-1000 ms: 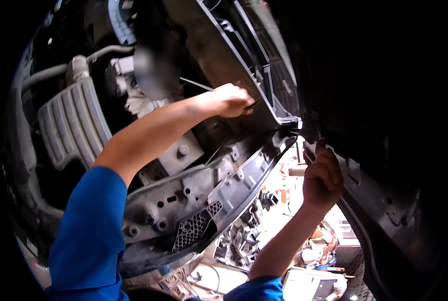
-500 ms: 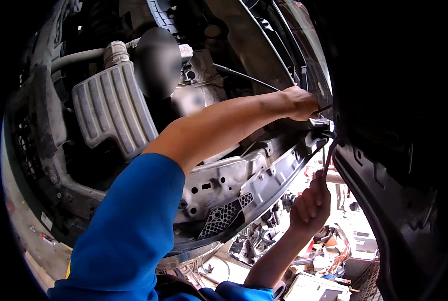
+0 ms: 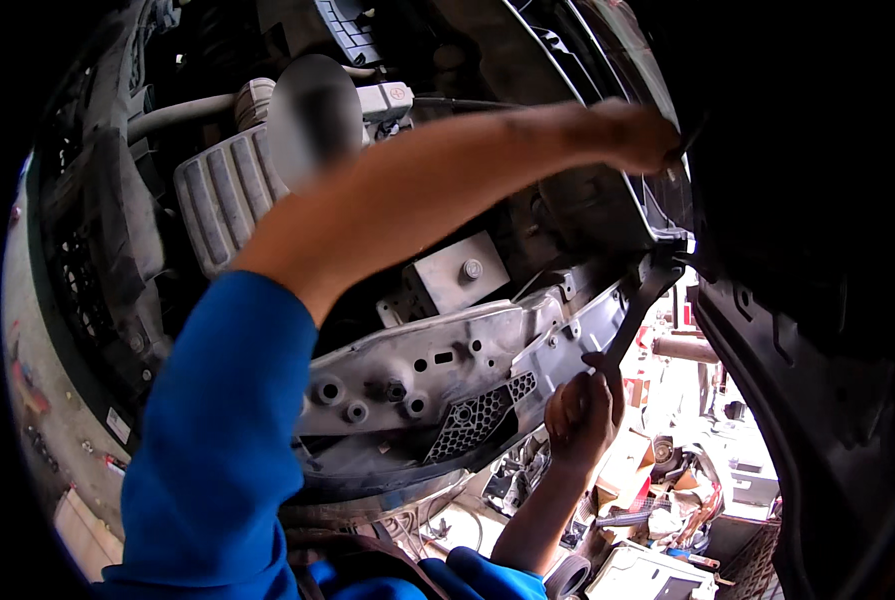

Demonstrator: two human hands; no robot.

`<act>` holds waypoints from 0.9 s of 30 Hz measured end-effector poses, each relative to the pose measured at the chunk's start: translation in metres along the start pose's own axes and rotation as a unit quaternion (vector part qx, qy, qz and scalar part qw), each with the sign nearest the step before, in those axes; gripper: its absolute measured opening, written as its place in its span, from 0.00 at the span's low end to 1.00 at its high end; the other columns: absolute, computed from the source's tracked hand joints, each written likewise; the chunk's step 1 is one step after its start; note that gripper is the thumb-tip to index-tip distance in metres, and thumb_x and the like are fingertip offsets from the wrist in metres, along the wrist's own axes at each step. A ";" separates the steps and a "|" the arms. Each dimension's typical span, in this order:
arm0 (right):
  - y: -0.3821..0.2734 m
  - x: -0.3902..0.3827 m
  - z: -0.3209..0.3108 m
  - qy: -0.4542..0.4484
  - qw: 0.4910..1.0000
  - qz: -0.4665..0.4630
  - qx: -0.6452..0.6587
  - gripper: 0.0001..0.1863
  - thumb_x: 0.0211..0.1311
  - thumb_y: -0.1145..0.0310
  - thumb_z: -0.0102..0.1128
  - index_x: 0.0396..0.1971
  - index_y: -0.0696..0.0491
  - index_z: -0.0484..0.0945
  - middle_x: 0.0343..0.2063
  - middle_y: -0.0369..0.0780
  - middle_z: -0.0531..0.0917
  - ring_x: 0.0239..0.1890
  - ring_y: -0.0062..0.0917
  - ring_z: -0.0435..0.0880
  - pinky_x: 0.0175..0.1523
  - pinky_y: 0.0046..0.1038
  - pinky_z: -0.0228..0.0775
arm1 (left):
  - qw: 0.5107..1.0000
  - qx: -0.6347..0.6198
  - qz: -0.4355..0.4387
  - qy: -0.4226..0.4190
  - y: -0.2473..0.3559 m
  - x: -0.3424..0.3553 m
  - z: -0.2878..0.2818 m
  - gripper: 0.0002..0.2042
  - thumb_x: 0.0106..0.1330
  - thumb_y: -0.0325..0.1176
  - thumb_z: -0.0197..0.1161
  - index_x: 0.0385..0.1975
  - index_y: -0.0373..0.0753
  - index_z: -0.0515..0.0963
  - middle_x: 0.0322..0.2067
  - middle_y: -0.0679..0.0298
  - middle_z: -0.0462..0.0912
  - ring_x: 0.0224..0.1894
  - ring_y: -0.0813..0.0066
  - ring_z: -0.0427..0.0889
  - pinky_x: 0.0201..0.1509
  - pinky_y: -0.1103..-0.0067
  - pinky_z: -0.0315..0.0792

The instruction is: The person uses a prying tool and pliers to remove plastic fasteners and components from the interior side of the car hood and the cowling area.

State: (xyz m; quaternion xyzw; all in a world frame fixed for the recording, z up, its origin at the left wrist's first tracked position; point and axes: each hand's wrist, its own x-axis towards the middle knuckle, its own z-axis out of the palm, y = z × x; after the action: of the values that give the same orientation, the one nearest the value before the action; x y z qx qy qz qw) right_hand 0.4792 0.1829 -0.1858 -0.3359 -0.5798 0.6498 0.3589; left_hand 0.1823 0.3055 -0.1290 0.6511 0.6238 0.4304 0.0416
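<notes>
My left arm stretches across the engine bay, and my left hand is closed near the edge of the raised hood. A thin dark stick-like piece pokes out past its fingers; the hand is somewhat blurred and hides the rest. Lower down, my right hand is wrapped around the near end of a long, flat black strip. The strip slants up and away to the corner beside the hood's hinge area, above the metal fender rail. Whether its far end is attached I cannot tell.
A ribbed grey air box sits at the left of the engine bay. A pale box with a round cap stands behind the rail. Beyond the fender, cluttered boxes and parts lie on the floor, with a grey pipe behind.
My left hand has moved up and right, away from the corner. My right hand has come left and down, swinging the black strip's near end left. The whole view has shifted slightly.
</notes>
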 end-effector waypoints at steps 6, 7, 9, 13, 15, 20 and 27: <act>0.002 0.009 0.030 -0.039 0.995 -0.083 -0.044 0.22 0.71 0.57 0.48 0.45 0.66 0.70 0.10 0.36 0.66 0.07 0.15 0.60 0.12 0.18 0.50 | 0.972 -0.179 -0.118 0.098 -0.003 -0.029 -0.115 0.29 0.64 0.60 0.56 0.57 0.47 0.71 0.31 0.52 0.82 0.28 0.64 0.80 0.23 0.64 0.75; 0.001 0.009 0.038 -0.039 0.995 -0.085 -0.030 0.24 0.71 0.55 0.47 0.44 0.67 0.71 0.10 0.36 0.68 0.08 0.16 0.62 0.13 0.18 0.53 | 0.940 -0.313 -0.101 0.090 -0.005 -0.050 -0.129 0.22 0.67 0.56 0.53 0.47 0.43 0.74 0.25 0.55 0.77 0.23 0.65 0.76 0.24 0.62 0.73; 0.003 0.010 0.061 -0.052 0.995 -0.077 -0.024 0.24 0.71 0.55 0.47 0.44 0.66 0.72 0.12 0.36 0.70 0.08 0.15 0.63 0.13 0.17 0.53 | 0.854 -0.506 -0.096 0.071 -0.010 -0.107 -0.146 0.20 0.71 0.51 0.50 0.34 0.38 0.77 0.19 0.58 0.72 0.18 0.66 0.71 0.25 0.60 0.70; 0.018 0.003 0.126 -0.129 0.987 -0.036 -0.088 0.18 0.73 0.59 0.45 0.45 0.58 0.75 0.14 0.32 0.73 0.13 0.12 0.66 0.17 0.18 0.55 | 0.765 -0.617 -0.162 0.090 -0.008 -0.199 -0.162 0.19 0.70 0.50 0.51 0.42 0.38 0.74 0.23 0.59 0.75 0.19 0.75 0.70 0.20 0.74 0.65; 0.033 -0.004 0.162 -0.198 0.971 -0.016 -0.135 0.14 0.73 0.63 0.45 0.45 0.56 0.75 0.14 0.31 0.72 0.16 0.11 0.65 0.20 0.18 0.55 | 0.758 -0.579 -0.237 0.183 0.000 -0.243 -0.147 0.23 0.69 0.52 0.52 0.54 0.40 0.71 0.28 0.62 0.78 0.16 0.89 0.67 0.11 0.92 0.55; 0.067 -0.008 0.199 -0.314 0.930 0.004 -0.193 0.12 0.71 0.67 0.48 0.46 0.58 0.73 0.16 0.42 0.73 0.19 0.23 0.71 0.26 0.27 0.64 | 0.601 -0.731 -0.285 0.151 -0.020 -0.311 -0.125 0.18 0.72 0.50 0.48 0.36 0.41 0.73 0.37 0.58 0.77 0.13 0.92 0.57 0.10 0.94 0.47; 0.056 0.125 0.083 -0.134 0.736 -0.240 -0.619 0.13 0.61 0.71 0.56 0.47 0.51 0.78 0.33 0.44 0.80 0.37 0.39 0.81 0.40 0.38 0.73 | 0.482 -0.844 -0.160 0.172 -0.084 -0.345 -0.102 0.19 0.76 0.45 0.39 0.35 0.36 0.71 0.32 0.62 0.68 0.10 0.90 0.56 0.10 0.90 0.46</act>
State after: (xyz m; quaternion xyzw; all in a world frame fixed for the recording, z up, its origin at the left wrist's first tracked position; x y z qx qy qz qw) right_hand 0.3397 0.2439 -0.2354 -0.2434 -0.9575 0.0779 0.1341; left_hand 0.1057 -0.0181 -0.2906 0.1050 0.0487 0.8393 0.5311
